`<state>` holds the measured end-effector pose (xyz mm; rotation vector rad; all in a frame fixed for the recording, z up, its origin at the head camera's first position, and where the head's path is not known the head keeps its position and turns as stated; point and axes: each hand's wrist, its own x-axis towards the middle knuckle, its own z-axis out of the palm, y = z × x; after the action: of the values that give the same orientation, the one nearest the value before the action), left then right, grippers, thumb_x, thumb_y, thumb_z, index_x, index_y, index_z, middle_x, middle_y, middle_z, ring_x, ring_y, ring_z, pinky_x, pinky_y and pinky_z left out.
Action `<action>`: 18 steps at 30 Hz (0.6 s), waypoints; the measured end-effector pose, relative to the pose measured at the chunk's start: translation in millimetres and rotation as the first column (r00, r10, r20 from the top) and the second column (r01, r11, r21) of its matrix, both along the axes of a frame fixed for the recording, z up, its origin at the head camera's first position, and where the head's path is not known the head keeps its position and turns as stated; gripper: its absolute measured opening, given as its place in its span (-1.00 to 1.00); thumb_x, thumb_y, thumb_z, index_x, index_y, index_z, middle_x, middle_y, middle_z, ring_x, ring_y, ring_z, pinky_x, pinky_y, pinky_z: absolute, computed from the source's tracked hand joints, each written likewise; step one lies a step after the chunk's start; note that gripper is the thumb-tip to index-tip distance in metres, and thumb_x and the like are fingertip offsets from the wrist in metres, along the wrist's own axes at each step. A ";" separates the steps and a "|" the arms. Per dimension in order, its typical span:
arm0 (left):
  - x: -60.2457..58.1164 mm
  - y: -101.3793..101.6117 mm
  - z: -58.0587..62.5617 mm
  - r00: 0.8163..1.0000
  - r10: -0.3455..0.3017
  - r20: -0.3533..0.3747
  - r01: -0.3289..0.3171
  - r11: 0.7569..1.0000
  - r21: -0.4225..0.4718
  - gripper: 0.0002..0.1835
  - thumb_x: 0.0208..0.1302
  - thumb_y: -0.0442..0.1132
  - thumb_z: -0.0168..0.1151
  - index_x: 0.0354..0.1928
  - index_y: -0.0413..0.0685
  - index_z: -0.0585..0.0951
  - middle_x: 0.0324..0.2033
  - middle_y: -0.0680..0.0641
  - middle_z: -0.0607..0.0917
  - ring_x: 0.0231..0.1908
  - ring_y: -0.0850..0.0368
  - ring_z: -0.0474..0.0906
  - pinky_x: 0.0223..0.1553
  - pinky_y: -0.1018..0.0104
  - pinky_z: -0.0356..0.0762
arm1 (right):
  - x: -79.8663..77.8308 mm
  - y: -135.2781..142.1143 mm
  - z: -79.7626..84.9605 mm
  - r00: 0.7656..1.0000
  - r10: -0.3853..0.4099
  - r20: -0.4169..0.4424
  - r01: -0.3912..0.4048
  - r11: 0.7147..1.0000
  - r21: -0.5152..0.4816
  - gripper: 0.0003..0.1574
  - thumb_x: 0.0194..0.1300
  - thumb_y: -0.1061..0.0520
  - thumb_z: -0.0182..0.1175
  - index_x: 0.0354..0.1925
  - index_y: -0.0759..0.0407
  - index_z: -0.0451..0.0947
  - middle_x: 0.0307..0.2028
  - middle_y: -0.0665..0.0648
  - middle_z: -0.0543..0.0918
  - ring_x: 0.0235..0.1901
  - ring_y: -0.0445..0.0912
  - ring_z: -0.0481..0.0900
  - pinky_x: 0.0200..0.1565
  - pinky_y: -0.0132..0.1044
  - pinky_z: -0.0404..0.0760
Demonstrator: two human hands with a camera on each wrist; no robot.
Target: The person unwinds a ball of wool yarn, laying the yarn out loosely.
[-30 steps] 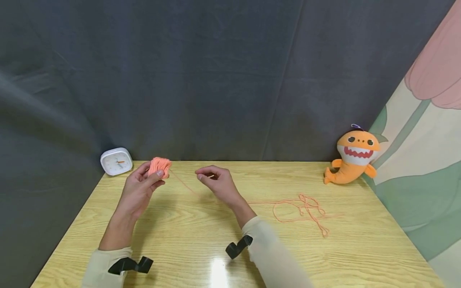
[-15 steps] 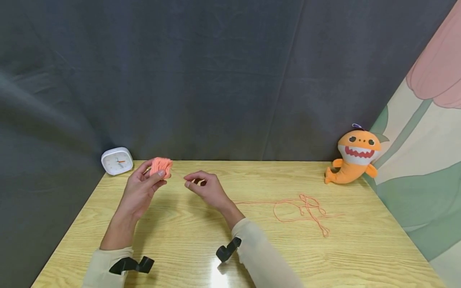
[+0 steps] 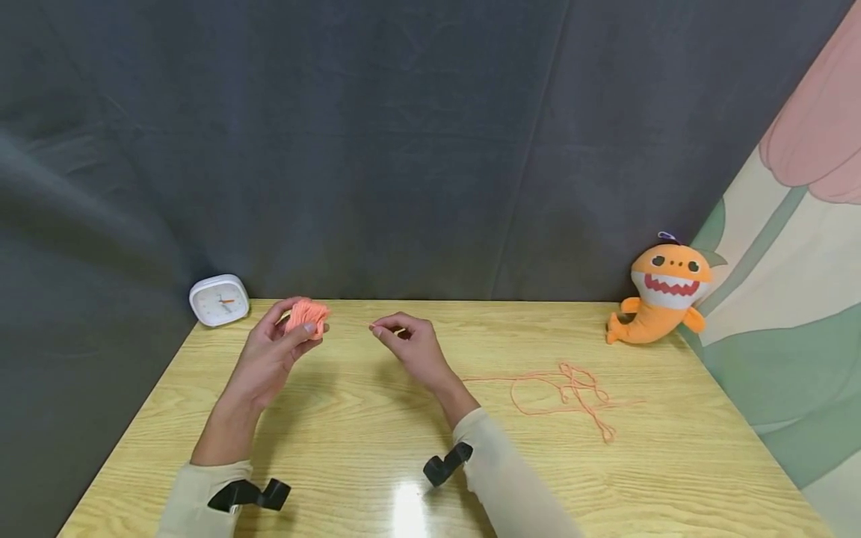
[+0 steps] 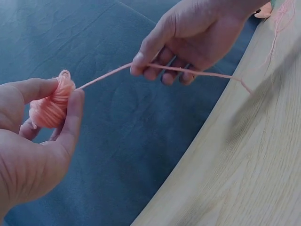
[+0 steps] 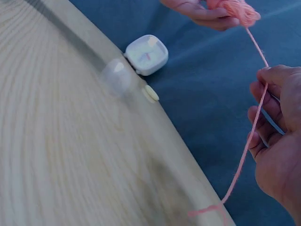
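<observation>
My left hand (image 3: 272, 355) holds a small wound bundle of coral yarn (image 3: 307, 318) between thumb and fingers, raised above the table's far left part. To its right, my right hand (image 3: 418, 351) pinches the yarn strand (image 4: 106, 75) between thumb and index finger. In the left wrist view the strand runs straight from the bundle (image 4: 49, 107) to that pinch, then trails past the palm down toward the table. Loose yarn (image 3: 572, 388) lies in tangled loops on the tabletop at the right, joined to a line leading back under my right forearm.
A white clock (image 3: 219, 301) stands at the table's back left corner. An orange shark plush (image 3: 666, 291) sits at the back right. Behind the wooden table (image 3: 350, 448) hangs a dark curtain (image 3: 377, 149), with a patterned cloth (image 3: 794, 299) on the right.
My right hand moved left toward the bundle, then back right, drawing the strand out. My left hand shifted slightly right and turned the bundle. The loose loops at the right stayed put.
</observation>
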<state>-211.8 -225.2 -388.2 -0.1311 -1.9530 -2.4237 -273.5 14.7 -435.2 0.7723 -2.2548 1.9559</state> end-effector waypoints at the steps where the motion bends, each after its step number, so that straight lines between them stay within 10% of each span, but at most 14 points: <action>1: -0.3 0.1 -0.3 1.000 -0.010 -0.001 0.010 1.000 0.002 -0.61 0.48 -0.37 0.23 0.23 0.06 0.39 -0.03 0.09 0.63 -0.06 0.29 0.74 0.02 0.46 0.71 | -0.5 2.6 1.0 1.000 -0.004 -0.001 0.004 1.000 -0.006 -0.81 0.46 0.16 0.28 -0.08 0.22 0.76 -0.11 0.24 0.79 -0.19 -0.09 0.62 -0.21 -0.41 0.53; 18: -3.5 2.7 -4.7 0.997 -0.072 0.005 0.072 0.995 0.076 -0.66 0.53 -0.33 0.16 0.21 -0.03 0.31 -0.01 0.07 0.67 -0.06 0.24 0.78 0.00 0.42 0.73 | 8.6 36.2 22.2 0.998 -0.021 -0.051 0.018 0.998 -0.057 -0.82 0.44 0.21 0.29 -0.07 0.27 0.74 -0.14 0.30 0.75 -0.38 -0.23 0.51 -0.35 -0.43 0.46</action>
<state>-215.3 -222.6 -392.9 -0.1942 -1.8886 -2.5426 -264.9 50.9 -413.0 0.7825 -2.1595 1.9589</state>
